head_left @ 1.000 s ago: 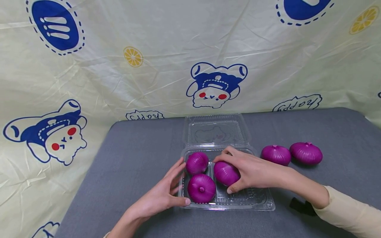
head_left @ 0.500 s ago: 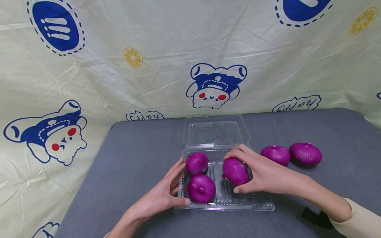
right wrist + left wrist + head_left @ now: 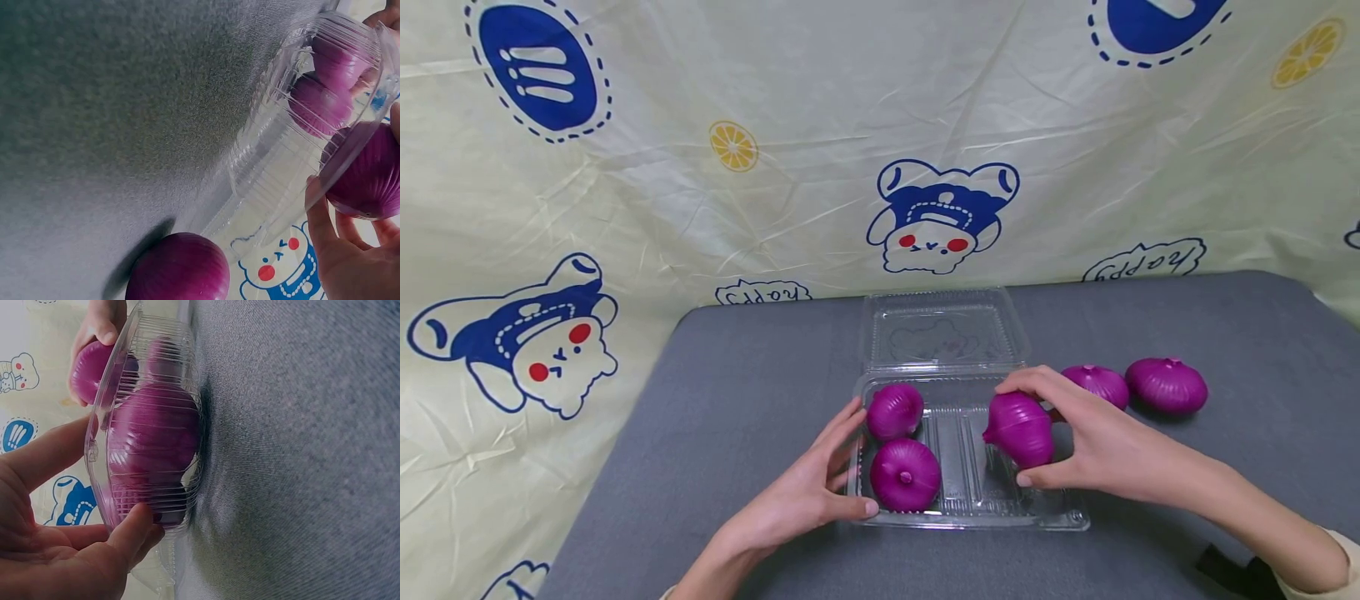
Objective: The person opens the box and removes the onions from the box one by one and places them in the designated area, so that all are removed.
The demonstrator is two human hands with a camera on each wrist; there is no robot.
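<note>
A person's left hand (image 3: pixel 808 492), fingers relaxed, touches the left side of a clear plastic container (image 3: pixel 970 525) holding two purple onions (image 3: pixel 906 475); the right hand (image 3: pixel 1105 442) grasps a third onion (image 3: pixel 1018 429) above its right half. Beyond are two more onions (image 3: pixel 1167 386) on a grey table (image 3: pixel 760 358), the folded-back lid (image 3: pixel 943 329) and a printed curtain (image 3: pixel 820 67).

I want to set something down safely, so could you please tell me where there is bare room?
The table is bare left of the clear container, beyond the left hand, and right of the two loose onions. Crowded: the container's left part, with two more onions, and its right side, where the right hand holds a fifth onion.
</note>
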